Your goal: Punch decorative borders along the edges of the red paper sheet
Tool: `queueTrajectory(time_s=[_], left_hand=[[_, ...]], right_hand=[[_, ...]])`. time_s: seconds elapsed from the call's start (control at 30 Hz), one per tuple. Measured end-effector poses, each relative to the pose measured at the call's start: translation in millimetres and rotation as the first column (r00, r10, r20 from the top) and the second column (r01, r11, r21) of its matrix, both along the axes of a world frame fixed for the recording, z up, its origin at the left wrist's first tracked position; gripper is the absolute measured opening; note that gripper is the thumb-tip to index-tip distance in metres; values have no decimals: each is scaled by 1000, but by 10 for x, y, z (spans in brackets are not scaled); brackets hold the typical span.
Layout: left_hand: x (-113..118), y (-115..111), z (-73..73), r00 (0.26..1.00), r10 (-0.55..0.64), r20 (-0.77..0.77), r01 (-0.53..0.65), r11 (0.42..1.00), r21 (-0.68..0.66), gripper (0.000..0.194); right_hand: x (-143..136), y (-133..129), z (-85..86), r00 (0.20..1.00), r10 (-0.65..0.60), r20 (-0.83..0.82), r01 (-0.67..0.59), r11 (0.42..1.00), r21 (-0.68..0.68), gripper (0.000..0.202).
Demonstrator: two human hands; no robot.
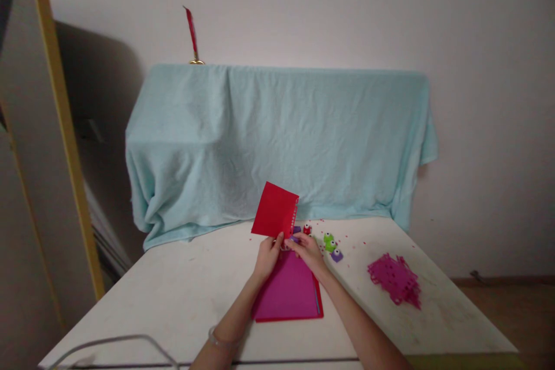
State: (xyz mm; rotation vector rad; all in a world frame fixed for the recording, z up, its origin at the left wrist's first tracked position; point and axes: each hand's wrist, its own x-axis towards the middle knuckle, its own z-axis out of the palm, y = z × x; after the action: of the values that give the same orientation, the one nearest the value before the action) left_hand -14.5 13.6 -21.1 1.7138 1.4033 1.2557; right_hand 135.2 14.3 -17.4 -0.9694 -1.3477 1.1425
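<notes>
My left hand (267, 258) pinches the lower edge of a red sheet of paper (274, 208), which is tilted and held up off the table. A row of small punched holes runs down the sheet's right edge. My right hand (309, 252) is closed around a small purple paper punch (295, 239) at the sheet's lower right corner; the fingers partly cover it. Below both hands lies a stack of magenta paper (286, 289), with red paper showing under it. Right of my right hand are green punches (329, 241), another purple punch (337, 255) and a red one (307, 229).
Cut magenta paper strips (394, 278) lie heaped on the white table's (182, 300) right side. Tiny red paper bits are scattered near the punches. A light blue cloth (281, 139) covers something at the back. A grey cable (130, 337) curves at the front left; a yellow-framed panel (65, 115) stands left.
</notes>
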Motion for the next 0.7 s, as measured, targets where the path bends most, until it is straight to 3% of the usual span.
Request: queueTrajectory(time_s=[0.37, 0.7], left_hand=[[-8, -21, 54, 999, 45, 5, -45, 999, 11, 55], [1, -34, 59, 999, 40, 14, -40, 999, -5, 55]], right_hand=[[18, -25, 67, 997, -15, -72, 11, 999, -53, 40], [71, 47, 18, 953, -77, -292, 28, 985, -170, 52]])
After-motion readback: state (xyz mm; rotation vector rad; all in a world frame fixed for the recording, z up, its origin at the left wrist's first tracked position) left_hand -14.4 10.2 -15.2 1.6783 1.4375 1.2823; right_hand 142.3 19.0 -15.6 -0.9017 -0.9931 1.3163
